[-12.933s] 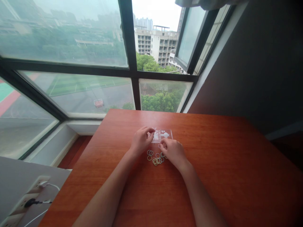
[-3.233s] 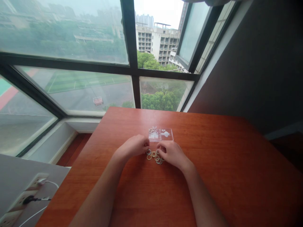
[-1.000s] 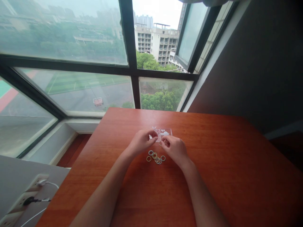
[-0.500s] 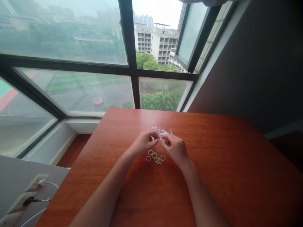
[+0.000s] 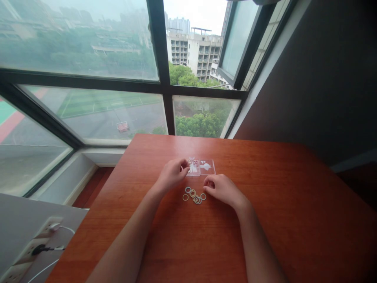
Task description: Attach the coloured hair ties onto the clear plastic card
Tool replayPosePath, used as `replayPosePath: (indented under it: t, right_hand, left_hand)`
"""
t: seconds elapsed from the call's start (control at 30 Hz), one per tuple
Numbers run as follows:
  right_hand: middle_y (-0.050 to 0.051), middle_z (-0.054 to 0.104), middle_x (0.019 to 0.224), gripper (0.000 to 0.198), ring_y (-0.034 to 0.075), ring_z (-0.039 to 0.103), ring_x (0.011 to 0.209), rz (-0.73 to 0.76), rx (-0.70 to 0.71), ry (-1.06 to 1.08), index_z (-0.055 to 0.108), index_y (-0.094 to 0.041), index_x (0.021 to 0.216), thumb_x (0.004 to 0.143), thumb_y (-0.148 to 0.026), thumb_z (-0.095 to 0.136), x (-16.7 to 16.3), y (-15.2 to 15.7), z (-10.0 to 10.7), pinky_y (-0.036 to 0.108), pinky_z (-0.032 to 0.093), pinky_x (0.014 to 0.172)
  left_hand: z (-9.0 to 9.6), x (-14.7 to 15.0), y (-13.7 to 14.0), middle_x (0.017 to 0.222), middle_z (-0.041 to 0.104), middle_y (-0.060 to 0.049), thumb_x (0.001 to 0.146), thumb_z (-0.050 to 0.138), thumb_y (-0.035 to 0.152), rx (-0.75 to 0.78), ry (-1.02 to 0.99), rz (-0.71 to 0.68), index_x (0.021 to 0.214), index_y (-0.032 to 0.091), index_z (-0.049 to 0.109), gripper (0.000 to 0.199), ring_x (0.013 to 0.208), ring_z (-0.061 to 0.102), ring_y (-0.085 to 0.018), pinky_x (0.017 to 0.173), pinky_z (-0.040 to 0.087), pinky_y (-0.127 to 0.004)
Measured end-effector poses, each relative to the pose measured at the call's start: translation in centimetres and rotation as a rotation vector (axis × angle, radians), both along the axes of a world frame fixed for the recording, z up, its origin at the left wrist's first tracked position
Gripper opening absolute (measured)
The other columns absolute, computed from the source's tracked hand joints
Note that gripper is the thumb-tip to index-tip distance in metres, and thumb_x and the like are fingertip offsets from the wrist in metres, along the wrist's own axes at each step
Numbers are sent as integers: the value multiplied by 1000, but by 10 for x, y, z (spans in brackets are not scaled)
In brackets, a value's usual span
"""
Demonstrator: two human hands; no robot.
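A small clear plastic box (image 5: 193, 171) lies opened flat on the table, with small pieces and white shapes in its left half. Its lid half (image 5: 211, 171), with a white print, lies to the right. My left hand (image 5: 173, 173) is at the left edge of the box, fingers curled and overlapping it; what they hold, if anything, is hidden. My right hand (image 5: 221, 189) hovers or rests just right of several small pale rings (image 5: 192, 193), its fingers curled in. Whatever is between those fingertips cannot be made out. The rings lie loosely overlapped in front of the box.
The reddish-brown wooden table (image 5: 282, 196) reaches a window frame (image 5: 167, 90) at its far edge. Power sockets (image 5: 38, 243) with plugs and cables are on the low wall at the left. A dark wall (image 5: 318, 78) stands on the right.
My hands were close together at the front of the box. Now they are apart: the left has moved left, the right has drawn back and to the right, uncovering the box.
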State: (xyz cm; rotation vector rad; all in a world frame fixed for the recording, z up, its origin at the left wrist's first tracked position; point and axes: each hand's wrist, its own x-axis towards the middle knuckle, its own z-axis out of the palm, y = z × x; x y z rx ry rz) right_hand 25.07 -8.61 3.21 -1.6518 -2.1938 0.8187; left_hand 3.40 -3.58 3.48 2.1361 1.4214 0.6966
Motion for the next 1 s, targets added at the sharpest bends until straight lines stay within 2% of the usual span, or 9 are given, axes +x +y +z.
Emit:
replayPosePath:
  t: [0.13, 0.23, 0.37, 0.77, 0.9, 1.0]
  right_hand:
    - [-3, 67, 67, 4, 11, 57, 61, 55, -74, 40, 69, -23, 75, 74, -25, 65, 1, -2, 0, 20, 33, 53]
    - [-4, 67, 66, 2, 11, 57, 60, 76, -72, 55, 68, -22, 73, 73, -22, 66, 0, -4, -1, 20, 33, 52]
    - [-3, 67, 66, 11, 11, 58, 60, 61, -25, 28, 68, -22, 70, 72, -14, 62, -4, -5, -1, 20, 34, 54]
    - [-4, 63, 62, 12, 10, 52, 57, -3, 94, -45, 64, -21, 65, 73, -13, 61, -9, -3, 5, 21, 28, 53]
    - [-4, 63, 63, 8, 11, 55, 59, -50, 161, -25, 66, -22, 72, 77, -19, 61, -9, 0, 3, 22, 30, 56]
    - [-3, 63, 64, 6, 12, 56, 60, -84, 204, -5, 66, -22, 76, 79, -22, 61, -9, 2, 2, 22, 32, 57]
  left_hand:
    - [1, 0, -2, 77, 68, -3, 79, 55, 21, 31, 68, 20, 75, 18, 62, 9, 68, 58, -15, 61, 40, -24]
    - [0, -1, -2, 78, 68, -3, 78, 55, 21, 57, 105, 24, 75, 19, 62, 8, 69, 59, -16, 63, 41, -25]
    - [0, -2, -3, 78, 68, -3, 77, 56, 21, 71, 125, 31, 75, 20, 62, 7, 69, 59, -16, 63, 41, -25]
    - [0, -2, -3, 85, 68, -3, 80, 54, 20, 111, 140, 51, 82, 21, 62, 8, 77, 61, -17, 69, 42, -26]
    - [3, -2, -3, 88, 68, -4, 81, 54, 21, 142, 93, 67, 87, 20, 63, 11, 77, 59, -17, 69, 42, -26]
    - [6, 1, -4, 85, 67, -3, 81, 54, 22, 119, 24, 26, 87, 19, 64, 12, 72, 57, -15, 65, 42, -25]
